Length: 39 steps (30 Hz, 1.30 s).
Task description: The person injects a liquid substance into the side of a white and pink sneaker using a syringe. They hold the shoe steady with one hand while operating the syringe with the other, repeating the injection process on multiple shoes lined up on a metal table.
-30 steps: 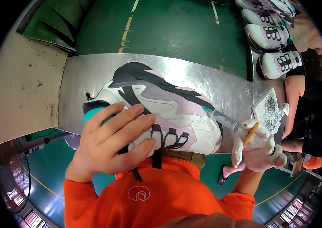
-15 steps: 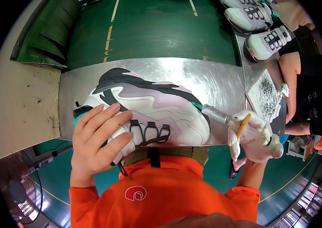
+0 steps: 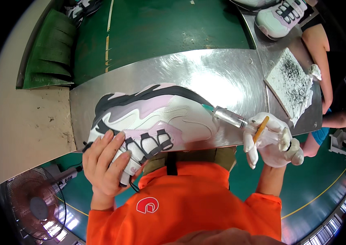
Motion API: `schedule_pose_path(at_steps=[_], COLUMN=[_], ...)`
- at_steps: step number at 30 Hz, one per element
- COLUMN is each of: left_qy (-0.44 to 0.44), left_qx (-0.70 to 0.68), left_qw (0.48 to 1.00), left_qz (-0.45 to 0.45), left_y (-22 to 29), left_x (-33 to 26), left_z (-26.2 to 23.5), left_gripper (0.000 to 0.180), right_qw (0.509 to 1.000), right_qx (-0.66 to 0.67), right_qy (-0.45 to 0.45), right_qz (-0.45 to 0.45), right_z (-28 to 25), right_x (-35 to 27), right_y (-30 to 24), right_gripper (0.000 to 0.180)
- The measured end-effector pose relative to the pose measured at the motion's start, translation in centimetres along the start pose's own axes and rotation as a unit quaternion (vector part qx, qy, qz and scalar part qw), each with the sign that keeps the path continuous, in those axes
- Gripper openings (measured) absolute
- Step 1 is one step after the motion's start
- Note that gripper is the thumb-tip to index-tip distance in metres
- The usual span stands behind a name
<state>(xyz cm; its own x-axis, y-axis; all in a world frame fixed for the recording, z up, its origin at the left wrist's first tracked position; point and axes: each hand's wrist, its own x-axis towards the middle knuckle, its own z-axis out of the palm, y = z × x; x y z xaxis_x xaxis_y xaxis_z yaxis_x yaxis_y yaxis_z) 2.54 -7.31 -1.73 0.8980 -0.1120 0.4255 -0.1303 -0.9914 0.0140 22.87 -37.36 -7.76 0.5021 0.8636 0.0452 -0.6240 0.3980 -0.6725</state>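
A white, pink and black sneaker (image 3: 152, 116) is laid on its side on the shiny metal table (image 3: 222, 73), close to the near edge. The heel end is gripped by the bare left hand (image 3: 107, 163), whose fingers (image 3: 113, 143) are curled over the collar and laces. A clear bottle with a teal tip (image 3: 230, 118) is clasped by the gloved right hand (image 3: 271, 141), the fingers wrapped around it, and an orange stick (image 3: 260, 129) is pinched alongside. The tip is held against the toe. If the bottle is squeezed too hard, the pale upper could be smeared. If the heel grip is loosened, the sneaker could be pushed off the near edge. A speckled white board (image 3: 291, 81) is lying well to the right.
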Motion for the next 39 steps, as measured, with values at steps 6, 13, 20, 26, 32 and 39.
schedule_pose_path(at_steps=[6, 13, 20, 26, 32, 39], left_qy=[-0.011, 0.0, 0.016, 0.019, 0.01, -0.048], left_qx=[0.052, 0.049, 0.051, 0.048, 0.039, -0.055], left_qw=[0.998, 0.998, 0.998, 0.998, 0.999, 0.994], left_qz=[-0.029, -0.036, -0.027, -0.029, -0.032, -0.082], left_y=[2.8, 3.9, 4.1, 4.2, 3.8, 1.4], left_x=[-1.8, -1.6, -1.9, -2.0, -1.3, 3.9], left_z=[0.0, 0.5, 0.7, 0.6, 0.2, -1.4], left_gripper=[0.051, 0.058, 0.059, 0.057, 0.057, 0.049], right_qw=[0.998, 0.988, 0.975, 0.974, 0.967, 0.968], right_qx=[0.04, 0.096, 0.084, 0.047, -0.051, -0.107], right_qy=[0.019, 0.069, 0.15, 0.175, 0.248, 0.221], right_qz=[-0.045, -0.101, -0.138, -0.136, -0.043, -0.045], right_z=[-0.7, 0.0, 1.5, 3.9, 7.2, 6.8], right_x=[-1.9, -4.0, -5.7, -5.8, -4.8, -4.2], right_y=[1.8, 4.1, 6.0, 5.3, 3.4, 5.0], right_gripper=[0.114, 0.103, 0.12, 0.106, 0.104, 0.1])
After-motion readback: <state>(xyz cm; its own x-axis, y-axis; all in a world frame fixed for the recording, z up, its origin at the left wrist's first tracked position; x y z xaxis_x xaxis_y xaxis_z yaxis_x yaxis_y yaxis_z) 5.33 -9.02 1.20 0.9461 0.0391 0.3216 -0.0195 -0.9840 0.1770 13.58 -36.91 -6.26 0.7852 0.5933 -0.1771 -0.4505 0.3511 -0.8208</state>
